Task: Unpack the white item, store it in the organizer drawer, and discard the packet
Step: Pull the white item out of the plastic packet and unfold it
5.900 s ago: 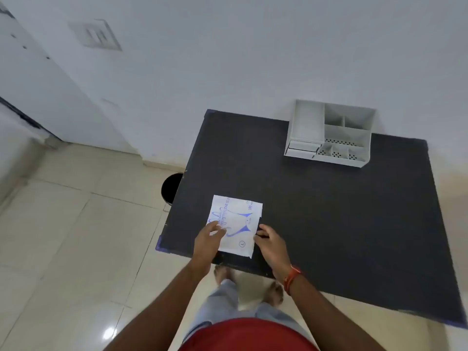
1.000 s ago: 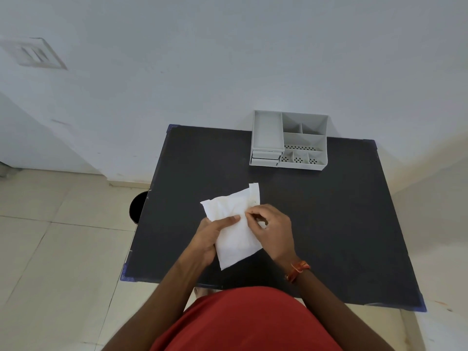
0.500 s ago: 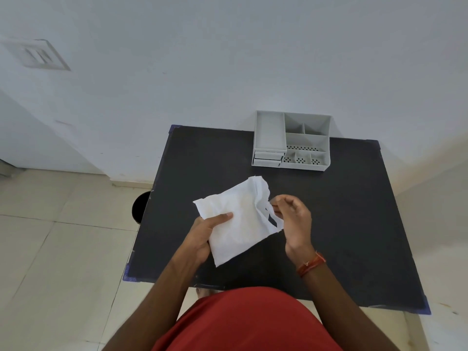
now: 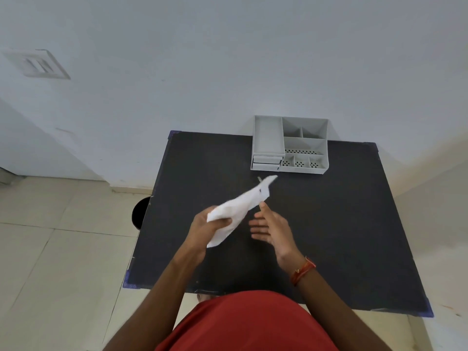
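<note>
Since a moment ago the right hand [image 4: 272, 228] has let go, open beside the packet [image 4: 238, 211] the left hand [image 4: 206, 228] clenches; tipped, its apparently unremoved white item could spill onto the surface [image 4: 342, 224].

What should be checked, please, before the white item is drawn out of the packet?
1. Packet held: ok, left hand grips its lower end above the table.
2. Right hand free: ok, open, fingers spread beside the packet.
3. Packet opened: cannot tell, far end blurred.
4. White item visible: not ok, none seen outside the packet.
5. Organizer drawers: not ok, both shut.
6. Bin in reach: ok, beside the table's left edge.
</note>
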